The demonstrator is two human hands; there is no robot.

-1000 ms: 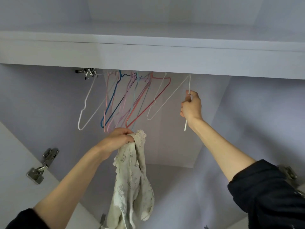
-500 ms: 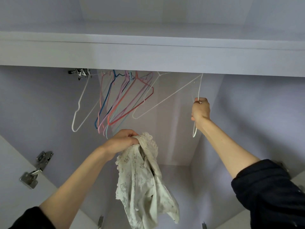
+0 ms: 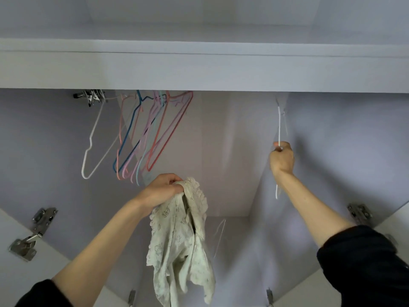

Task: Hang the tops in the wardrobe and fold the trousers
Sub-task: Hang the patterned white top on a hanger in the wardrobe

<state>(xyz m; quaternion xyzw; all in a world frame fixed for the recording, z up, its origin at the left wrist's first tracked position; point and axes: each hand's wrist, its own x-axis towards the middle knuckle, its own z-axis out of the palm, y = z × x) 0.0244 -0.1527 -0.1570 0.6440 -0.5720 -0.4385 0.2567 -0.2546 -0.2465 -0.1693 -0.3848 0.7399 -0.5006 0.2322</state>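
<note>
The right hand (image 3: 282, 159) gripped a white hanger (image 3: 279, 127), edge-on, its long axis near vertical. At its eight o'clock, well apart, the left hand (image 3: 162, 188) clutched a pale printed top (image 3: 179, 244), hanging limp inside the wardrobe (image 3: 199, 72).
</note>
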